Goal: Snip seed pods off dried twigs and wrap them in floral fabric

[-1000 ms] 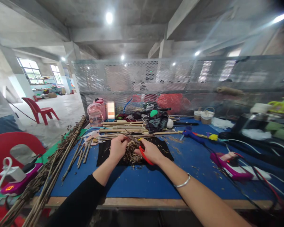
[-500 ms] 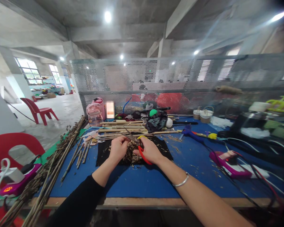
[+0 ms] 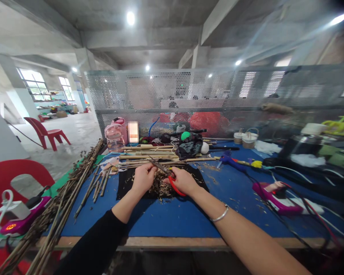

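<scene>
My right hand (image 3: 184, 181) is closed around the red handles of a pair of scissors (image 3: 175, 186). The metal blades point up and to the left, passing close to my left hand (image 3: 144, 178). That hand's fingers are pinched together on something I cannot make out beside the blades. Below both hands, a heap of dry brown plant clippings (image 3: 162, 190) lies on a black cloth (image 3: 126, 188). Several pale cut sticks (image 3: 149, 157) lie lengthwise just beyond the hands.
Long dried stalks (image 3: 70, 187) lean along the left edge of the blue tabletop (image 3: 166, 225). Short stick pieces (image 3: 96, 191) lie near them. On the right are a purple power strip (image 3: 278, 200) with cables and a large jar (image 3: 304, 141). A perforated metal screen (image 3: 160, 91) stands behind.
My right hand's fingers have drawn in on the scissors, and the handles and blades look closer together. My left hand stays almost in the same place.
</scene>
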`<action>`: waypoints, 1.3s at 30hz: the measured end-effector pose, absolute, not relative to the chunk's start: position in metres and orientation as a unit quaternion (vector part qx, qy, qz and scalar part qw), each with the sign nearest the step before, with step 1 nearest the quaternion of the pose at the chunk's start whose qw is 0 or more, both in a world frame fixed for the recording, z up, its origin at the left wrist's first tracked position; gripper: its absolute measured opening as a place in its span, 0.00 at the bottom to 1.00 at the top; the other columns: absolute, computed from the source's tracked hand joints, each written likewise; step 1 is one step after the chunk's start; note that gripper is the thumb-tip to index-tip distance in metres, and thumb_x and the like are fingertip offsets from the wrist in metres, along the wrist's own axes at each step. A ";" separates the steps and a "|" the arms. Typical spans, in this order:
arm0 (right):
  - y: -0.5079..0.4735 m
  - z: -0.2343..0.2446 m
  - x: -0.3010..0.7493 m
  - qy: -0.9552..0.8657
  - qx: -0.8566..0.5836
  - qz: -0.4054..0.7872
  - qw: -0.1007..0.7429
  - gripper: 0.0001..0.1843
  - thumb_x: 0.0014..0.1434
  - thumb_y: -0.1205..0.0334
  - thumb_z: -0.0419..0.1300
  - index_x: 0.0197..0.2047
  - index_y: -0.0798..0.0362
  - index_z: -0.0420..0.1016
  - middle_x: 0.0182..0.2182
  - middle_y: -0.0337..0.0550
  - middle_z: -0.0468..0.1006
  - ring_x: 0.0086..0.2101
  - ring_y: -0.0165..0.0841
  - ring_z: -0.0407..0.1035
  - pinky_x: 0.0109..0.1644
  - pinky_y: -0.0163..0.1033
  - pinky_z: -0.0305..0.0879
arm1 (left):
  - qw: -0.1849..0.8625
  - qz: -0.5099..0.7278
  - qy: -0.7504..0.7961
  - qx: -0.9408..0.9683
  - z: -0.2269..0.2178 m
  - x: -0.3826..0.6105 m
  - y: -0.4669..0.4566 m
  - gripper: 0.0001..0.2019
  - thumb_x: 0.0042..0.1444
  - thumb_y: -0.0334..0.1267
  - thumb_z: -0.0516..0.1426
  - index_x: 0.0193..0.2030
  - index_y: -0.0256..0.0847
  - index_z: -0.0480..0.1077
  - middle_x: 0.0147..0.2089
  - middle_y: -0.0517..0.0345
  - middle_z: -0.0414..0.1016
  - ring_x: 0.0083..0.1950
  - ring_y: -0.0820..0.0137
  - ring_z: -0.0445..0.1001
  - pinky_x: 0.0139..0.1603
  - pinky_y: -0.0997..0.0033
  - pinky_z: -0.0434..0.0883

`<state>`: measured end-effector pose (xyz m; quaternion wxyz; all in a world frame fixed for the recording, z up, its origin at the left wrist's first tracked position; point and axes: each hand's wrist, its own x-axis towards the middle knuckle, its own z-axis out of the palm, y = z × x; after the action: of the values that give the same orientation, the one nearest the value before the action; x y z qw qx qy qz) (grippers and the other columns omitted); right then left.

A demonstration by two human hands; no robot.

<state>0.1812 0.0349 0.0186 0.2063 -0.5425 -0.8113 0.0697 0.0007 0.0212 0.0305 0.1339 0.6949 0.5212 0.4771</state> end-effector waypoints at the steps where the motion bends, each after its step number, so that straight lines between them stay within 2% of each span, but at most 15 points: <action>1: 0.035 0.019 0.181 -0.811 -0.545 0.070 0.200 0.21 0.52 0.41 0.56 0.29 0.52 0.65 0.24 0.40 0.72 0.25 0.30 0.65 0.27 0.33 0.49 | 0.138 0.472 0.525 0.695 0.030 0.000 0.022 0.11 0.53 0.35 0.52 0.31 0.39 0.76 0.32 0.58 0.78 0.34 0.70 0.73 0.37 0.76 0.64; 5: 0.037 0.020 0.184 -0.816 -0.544 0.055 0.191 0.21 0.52 0.40 0.55 0.27 0.51 0.65 0.24 0.41 0.73 0.25 0.31 0.66 0.26 0.33 0.49 | 0.141 0.440 0.551 0.695 0.028 -0.001 0.025 0.12 0.53 0.38 0.52 0.31 0.38 0.76 0.28 0.59 0.77 0.31 0.71 0.72 0.34 0.76 0.63; 10: 0.038 0.022 0.190 -0.818 -0.544 0.003 0.188 0.21 0.49 0.39 0.57 0.29 0.51 0.67 0.26 0.43 0.74 0.28 0.35 0.68 0.28 0.35 0.50 | 0.150 0.405 0.588 0.684 0.025 -0.004 0.028 0.13 0.49 0.44 0.56 0.24 0.37 0.73 0.22 0.60 0.73 0.25 0.73 0.68 0.28 0.76 0.60; 12: 0.039 0.023 0.192 -0.821 -0.535 0.001 0.199 0.22 0.47 0.40 0.59 0.31 0.51 0.67 0.28 0.43 0.74 0.29 0.35 0.68 0.29 0.35 0.52 | 0.155 0.410 0.592 0.677 0.024 -0.008 0.031 0.12 0.47 0.44 0.57 0.25 0.37 0.74 0.23 0.59 0.73 0.26 0.72 0.68 0.28 0.75 0.60; 16: 0.041 0.022 0.193 -0.817 -0.519 0.024 0.249 0.21 0.47 0.43 0.60 0.35 0.51 0.66 0.32 0.43 0.73 0.32 0.34 0.67 0.32 0.35 0.56 | 0.123 0.441 0.603 0.654 0.023 -0.026 0.047 0.13 0.53 0.42 0.52 0.31 0.37 0.75 0.27 0.57 0.76 0.30 0.71 0.71 0.32 0.74 0.64; 21: 0.051 0.015 0.196 -0.756 -0.529 0.119 0.367 0.18 0.50 0.46 0.57 0.36 0.51 0.65 0.25 0.37 0.71 0.24 0.29 0.63 0.29 0.33 0.55 | 0.048 0.382 0.685 0.619 0.017 -0.053 0.085 0.15 0.54 0.34 0.51 0.46 0.33 0.72 0.44 0.47 0.76 0.46 0.66 0.72 0.49 0.70 0.65; 23: 0.056 0.013 0.200 -0.725 -0.526 0.150 0.419 0.18 0.51 0.46 0.56 0.36 0.52 0.64 0.22 0.35 0.69 0.22 0.29 0.61 0.27 0.33 0.55 | 0.057 0.350 0.693 0.627 0.014 -0.057 0.098 0.15 0.52 0.32 0.52 0.45 0.33 0.73 0.44 0.46 0.77 0.47 0.63 0.73 0.50 0.68 0.65; 26: 0.063 0.011 0.209 -0.692 -0.529 0.144 0.470 0.17 0.52 0.46 0.54 0.34 0.52 0.63 0.22 0.36 0.69 0.22 0.30 0.62 0.28 0.34 0.57 | 0.079 0.319 0.697 0.637 0.012 -0.060 0.109 0.13 0.51 0.32 0.53 0.40 0.35 0.76 0.39 0.47 0.78 0.43 0.62 0.74 0.47 0.69 0.67; 30: 0.068 0.008 0.216 -0.675 -0.532 0.137 0.491 0.17 0.53 0.46 0.52 0.33 0.52 0.63 0.23 0.38 0.70 0.24 0.31 0.63 0.30 0.35 0.59 | 0.068 0.295 0.719 0.626 0.016 -0.073 0.119 0.15 0.52 0.30 0.51 0.43 0.34 0.75 0.43 0.44 0.77 0.46 0.62 0.74 0.48 0.70 0.66; 34: 0.065 0.008 0.211 -0.678 -0.528 0.157 0.487 0.17 0.52 0.45 0.53 0.32 0.52 0.64 0.24 0.39 0.70 0.25 0.31 0.63 0.31 0.35 0.61 | 0.057 0.256 0.742 0.617 0.018 -0.091 0.125 0.16 0.50 0.28 0.52 0.44 0.31 0.74 0.43 0.37 0.76 0.46 0.57 0.74 0.48 0.64 0.66; 39: 0.060 0.007 0.205 -0.699 -0.515 0.182 0.462 0.16 0.52 0.47 0.54 0.33 0.52 0.63 0.21 0.36 0.68 0.22 0.30 0.60 0.28 0.34 0.59 | 0.083 0.215 0.691 0.685 0.014 -0.096 0.119 0.10 0.50 0.39 0.56 0.35 0.41 0.77 0.35 0.51 0.79 0.38 0.63 0.75 0.42 0.71 0.67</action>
<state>0.2054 0.0598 0.0071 0.4617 -0.5150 -0.6989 0.1823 -0.0961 0.1191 0.0141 0.0834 0.6855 0.6906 0.2151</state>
